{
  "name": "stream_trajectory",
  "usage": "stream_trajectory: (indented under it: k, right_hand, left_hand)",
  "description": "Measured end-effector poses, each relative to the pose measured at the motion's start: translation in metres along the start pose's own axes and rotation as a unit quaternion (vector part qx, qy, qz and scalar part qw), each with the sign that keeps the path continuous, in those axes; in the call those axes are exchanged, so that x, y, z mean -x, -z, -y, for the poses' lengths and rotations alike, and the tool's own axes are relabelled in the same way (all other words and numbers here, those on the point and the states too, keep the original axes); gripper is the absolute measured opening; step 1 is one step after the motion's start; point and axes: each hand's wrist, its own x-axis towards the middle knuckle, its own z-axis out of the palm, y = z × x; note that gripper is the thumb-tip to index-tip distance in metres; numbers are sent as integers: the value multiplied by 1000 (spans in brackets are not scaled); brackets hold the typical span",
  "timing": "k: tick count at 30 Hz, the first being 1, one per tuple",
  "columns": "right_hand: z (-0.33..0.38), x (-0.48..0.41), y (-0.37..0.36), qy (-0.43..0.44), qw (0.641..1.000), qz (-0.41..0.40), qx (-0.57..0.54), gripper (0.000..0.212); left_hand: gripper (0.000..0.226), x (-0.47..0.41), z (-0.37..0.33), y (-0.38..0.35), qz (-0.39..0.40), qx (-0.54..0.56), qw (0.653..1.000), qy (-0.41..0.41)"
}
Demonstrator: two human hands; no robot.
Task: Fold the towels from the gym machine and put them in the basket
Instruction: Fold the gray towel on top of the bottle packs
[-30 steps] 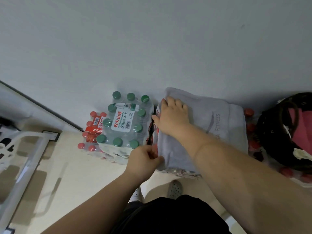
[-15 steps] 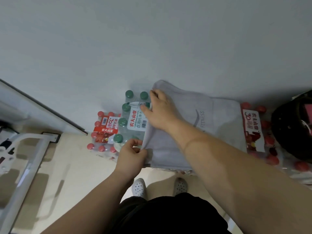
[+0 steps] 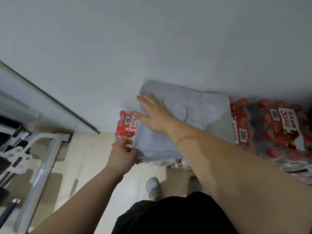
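Half a second back the right hand (image 3: 155,114) gripped the towel's far left edge with curled fingers. Now it lies flat on the cloth, fingers straight and spread, and the green-capped bottles seen beside it then no longer show. More red-capped packs have come into sight on the right.

Head view: the towel (image 3: 214,114) lies spread on top of the bottle packs, hard against the wall (image 3: 152,39), its long axis running left to right along it. It is pale grey, and a folded layer covers its left part, ending in a straight edge right of the middle. Near that edge are a grey swoosh logo and the word FITNESS, which runs sideways, across the long axis.

The left hand (image 3: 122,156) pinches the near left corner between thumb and curled fingers.

A shrink-wrapped pack (image 3: 125,125) with a red label pokes out left of the cloth, and larger red-capped packs (image 3: 276,129) stretch off to its right. Pale beige floor (image 3: 87,157) meets the plain grey-white wall. The white frame of a gym machine (image 3: 42,159) stands at the left. Below are white perforated clogs (image 3: 152,188) and black shorts (image 3: 168,215).
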Motion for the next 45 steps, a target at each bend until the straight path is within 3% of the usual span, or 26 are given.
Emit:
stream_trajectory:
  k: [2, 5, 8, 10, 13, 19, 25, 30, 34, 40, 45]
  right_hand:
    - [-13, 11, 4, 8, 999, -33, 0, 69]
    - [-46, 37, 14, -44, 992, -113, 18, 68]
    - [-88, 72, 27, -145, 975, -160, 53, 74]
    - [-115, 96, 34, -206, 962, -151, 95, 70]
    - [-148, 132, 46, -267, 945, -97, 164, 70]
    - [-169, 140, 56, -247, 943, -65, 214, 75]
    - [-171, 137, 64, -227, 948, -41, 221, 78]
    - [-168, 127, 84, -86, 973, -91, 192, 68]
    - [-161, 100, 99, -23, 979, -77, 186, 61]
    - [-156, 78, 104, -50, 973, 1, 224, 64]
    - [-151, 75, 100, -77, 972, 1, 223, 62]
  left_hand:
    - [16, -6, 4, 2, 11, -21, 1000, -5]
    - [36, -12, 2, -1, -5, -47, 999, -22]
    - [30, -15, -10, -12, -87, -91, 984, -126]
    - [24, -12, -24, -23, -105, -114, 967, -203]
    - [25, -1, -45, -54, -68, -164, 934, -310]
    - [24, 15, -64, -120, -5, -257, 879, -403]
    - [37, 26, -77, -165, -36, -352, 870, -343]
    - [36, 39, -74, -183, -96, -396, 861, -304]
    - [38, 44, -66, -189, -124, -434, 841, -299]
    - [28, 46, -73, -200, -142, -451, 840, -266]
    - [22, 45, -74, -204, -142, -439, 852, -246]
